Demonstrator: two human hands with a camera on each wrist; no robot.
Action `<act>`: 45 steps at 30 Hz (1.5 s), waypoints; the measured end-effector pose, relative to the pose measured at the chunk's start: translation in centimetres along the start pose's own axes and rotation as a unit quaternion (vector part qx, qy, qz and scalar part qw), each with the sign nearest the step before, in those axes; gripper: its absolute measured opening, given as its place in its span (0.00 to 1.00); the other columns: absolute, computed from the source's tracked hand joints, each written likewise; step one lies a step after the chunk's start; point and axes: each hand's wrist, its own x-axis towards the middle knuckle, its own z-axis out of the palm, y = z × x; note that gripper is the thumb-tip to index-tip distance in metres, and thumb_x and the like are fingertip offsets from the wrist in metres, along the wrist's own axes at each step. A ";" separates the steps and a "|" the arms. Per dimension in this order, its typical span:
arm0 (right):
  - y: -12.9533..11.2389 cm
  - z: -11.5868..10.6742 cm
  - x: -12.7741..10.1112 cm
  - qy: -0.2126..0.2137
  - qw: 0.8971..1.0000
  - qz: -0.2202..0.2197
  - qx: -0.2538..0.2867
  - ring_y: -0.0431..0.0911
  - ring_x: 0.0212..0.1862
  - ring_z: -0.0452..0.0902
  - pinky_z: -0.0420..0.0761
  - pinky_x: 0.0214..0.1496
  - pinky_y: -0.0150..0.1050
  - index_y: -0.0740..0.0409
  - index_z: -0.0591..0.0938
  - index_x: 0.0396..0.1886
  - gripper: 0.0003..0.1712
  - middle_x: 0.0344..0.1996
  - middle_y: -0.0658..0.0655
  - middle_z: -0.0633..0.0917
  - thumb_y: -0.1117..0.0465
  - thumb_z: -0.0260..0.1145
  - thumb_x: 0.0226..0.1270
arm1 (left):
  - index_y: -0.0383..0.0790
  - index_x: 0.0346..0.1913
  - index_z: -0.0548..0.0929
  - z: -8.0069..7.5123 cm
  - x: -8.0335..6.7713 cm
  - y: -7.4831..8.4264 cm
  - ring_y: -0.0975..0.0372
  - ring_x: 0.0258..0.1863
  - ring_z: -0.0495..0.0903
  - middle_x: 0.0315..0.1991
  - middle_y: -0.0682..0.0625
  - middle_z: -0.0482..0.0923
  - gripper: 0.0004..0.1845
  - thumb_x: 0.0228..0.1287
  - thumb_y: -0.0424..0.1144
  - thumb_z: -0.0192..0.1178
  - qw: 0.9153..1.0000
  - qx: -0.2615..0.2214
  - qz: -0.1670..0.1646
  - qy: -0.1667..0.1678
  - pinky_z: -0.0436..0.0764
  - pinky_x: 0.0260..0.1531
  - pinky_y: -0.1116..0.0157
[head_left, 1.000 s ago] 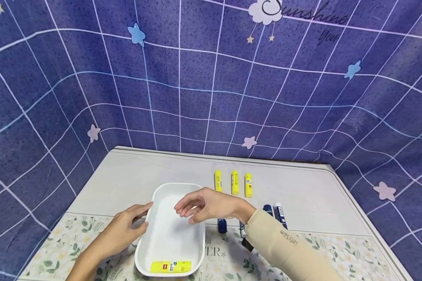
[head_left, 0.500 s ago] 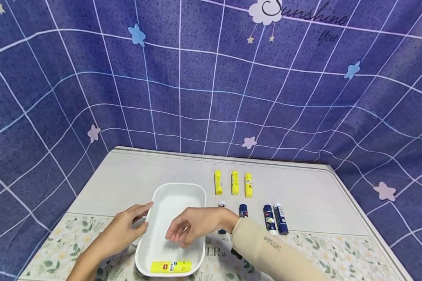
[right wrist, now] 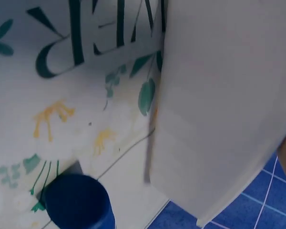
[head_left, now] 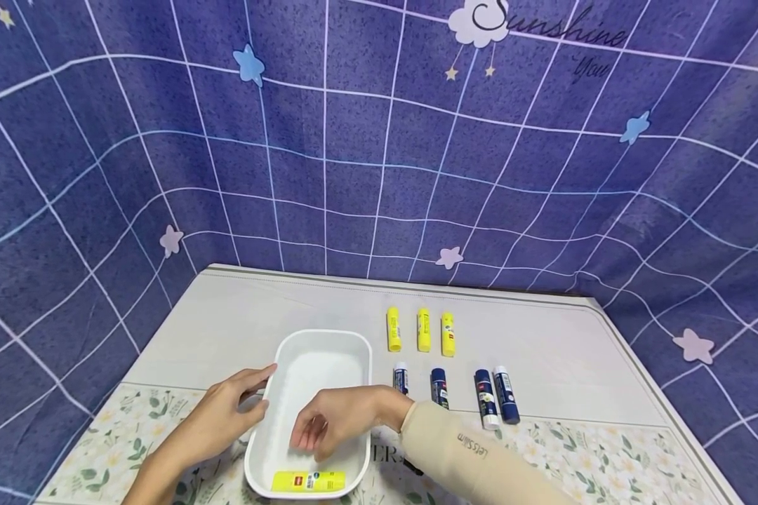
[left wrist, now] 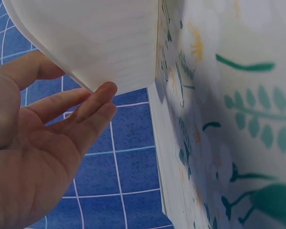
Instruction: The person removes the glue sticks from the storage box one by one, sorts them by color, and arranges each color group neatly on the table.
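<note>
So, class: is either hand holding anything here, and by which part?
Nothing is gripped. The left hand rests straight fingers against the white tray left wall; the right hand hovers inside it, empty.

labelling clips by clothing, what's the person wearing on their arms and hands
The right hand is bare; its arm wears a beige sleeve to the wrist, with small dark "LetsSlim" lettering. The left hand and forearm are bare: no sleeve, gloves or jewellery visible.

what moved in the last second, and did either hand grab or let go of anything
The right hand moved from above the far end of the white tray toward its near end, lowering into it, fingers loosely curled and holding nothing. That uncovered the blue glue sticks. The left hand stayed against the tray's left side; the yellow glue sticks did not move.
</note>
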 end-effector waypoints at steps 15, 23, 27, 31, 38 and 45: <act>-0.4 1.5 0.7 -0.031 0.995 0.034 -0.088 0.28 0.37 0.78 0.82 0.48 0.19 0.62 0.86 0.52 0.17 0.35 0.46 0.85 0.74 0.72 0.63 | 0.32 0.72 0.74 -0.2 -0.2 0.2 0.45 0.61 0.83 0.64 0.38 0.79 0.29 0.68 0.30 0.64 1.000 -0.005 -0.001 -0.012 0.88 0.58 0.53; -0.7 2.1 0.9 -0.036 0.985 0.026 -0.168 0.26 0.36 0.77 0.81 0.45 0.18 0.57 0.87 0.51 0.16 0.33 0.41 0.83 0.69 0.74 0.64 | 0.32 0.72 0.74 -0.3 -0.2 0.2 0.44 0.62 0.82 0.65 0.37 0.79 0.29 0.69 0.29 0.64 1.000 -0.009 -0.001 -0.009 0.87 0.59 0.52; -0.7 2.4 1.1 -0.026 0.981 0.020 -0.190 0.26 0.35 0.76 0.81 0.43 0.17 0.56 0.87 0.48 0.14 0.32 0.40 0.83 0.67 0.75 0.63 | 0.32 0.72 0.74 -0.3 -0.2 0.2 0.44 0.62 0.82 0.65 0.37 0.79 0.29 0.69 0.29 0.63 1.000 -0.011 -0.001 -0.010 0.87 0.58 0.52; -0.7 2.6 1.1 -0.016 0.979 0.020 -0.201 0.26 0.34 0.76 0.80 0.42 0.17 0.55 0.87 0.46 0.13 0.31 0.39 0.82 0.66 0.76 0.62 | 0.32 0.72 0.74 -0.2 -0.2 0.1 0.45 0.62 0.83 0.64 0.37 0.79 0.29 0.69 0.29 0.63 1.000 -0.015 -0.002 -0.010 0.87 0.59 0.52; -0.7 2.7 1.0 0.009 0.984 0.019 -0.175 0.26 0.34 0.77 0.82 0.42 0.18 0.55 0.88 0.46 0.13 0.30 0.39 0.82 0.67 0.76 0.61 | 0.32 0.72 0.74 -0.3 -0.1 0.1 0.45 0.62 0.83 0.65 0.37 0.79 0.29 0.69 0.30 0.63 1.000 -0.010 -0.005 -0.012 0.87 0.58 0.52; -0.7 2.3 0.5 0.047 0.990 0.011 -0.130 0.27 0.35 0.77 0.82 0.44 0.19 0.57 0.87 0.47 0.14 0.32 0.39 0.83 0.67 0.76 0.61 | 0.32 0.73 0.73 -0.2 -0.1 0.0 0.45 0.62 0.82 0.65 0.37 0.78 0.29 0.69 0.30 0.63 1.000 -0.012 -0.007 -0.020 0.86 0.60 0.52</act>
